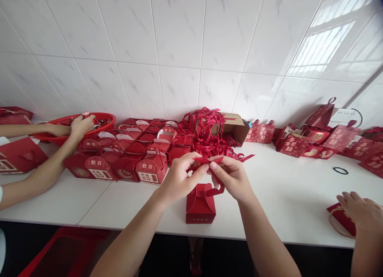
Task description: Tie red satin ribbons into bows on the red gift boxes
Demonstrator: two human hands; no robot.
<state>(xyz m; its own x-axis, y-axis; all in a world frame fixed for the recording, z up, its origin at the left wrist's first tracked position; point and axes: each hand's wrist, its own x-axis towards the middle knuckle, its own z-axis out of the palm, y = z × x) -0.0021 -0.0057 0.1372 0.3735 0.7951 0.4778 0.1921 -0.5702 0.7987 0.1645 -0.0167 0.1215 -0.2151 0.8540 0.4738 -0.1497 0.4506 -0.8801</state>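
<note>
Both my hands are raised close together over a small red gift box (200, 207). A red ribbon (217, 161) runs between them, and its loose end hangs down near the top of the box. My left hand (184, 175) pinches the ribbon between thumb and fingers. Thumb against fingers, my right hand (231, 175) grips the same ribbon just to the right. The box stands upright on the white table (278, 201), its curved flaps folded in at the top. Part of the ribbon is hidden behind my fingers.
Rows of red boxes (125, 171) stand at left. Behind my hands, red ribbons (206, 127) spill from a cardboard carton (239, 129). A co-worker's hands reach into a red basin (104, 117); another person's hand (362, 213) covers a red box at right. A black ring (340, 170) lies nearby.
</note>
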